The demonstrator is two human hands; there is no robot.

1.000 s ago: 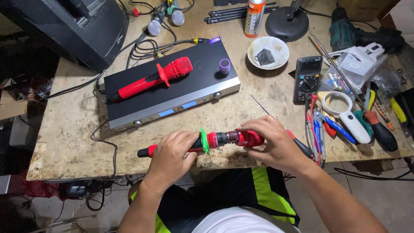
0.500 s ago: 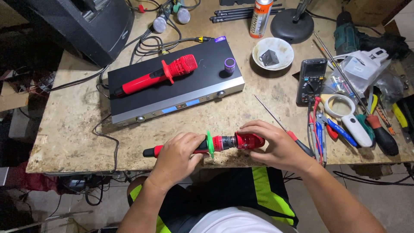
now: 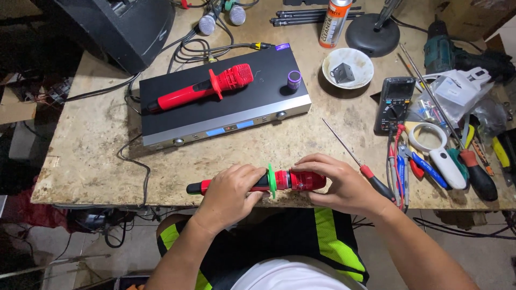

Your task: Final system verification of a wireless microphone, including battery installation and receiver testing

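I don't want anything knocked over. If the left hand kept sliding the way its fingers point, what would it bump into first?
The left hand grips the microphone with its fingers pointing right, along it. The green ring sits just past the fingers, so it would likely come first, then the right hand holding the red head. Depth is hard to judge.

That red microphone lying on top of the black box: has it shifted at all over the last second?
No. The red microphone lies at the same slant on the black receiver box, its head beside the purple ring.
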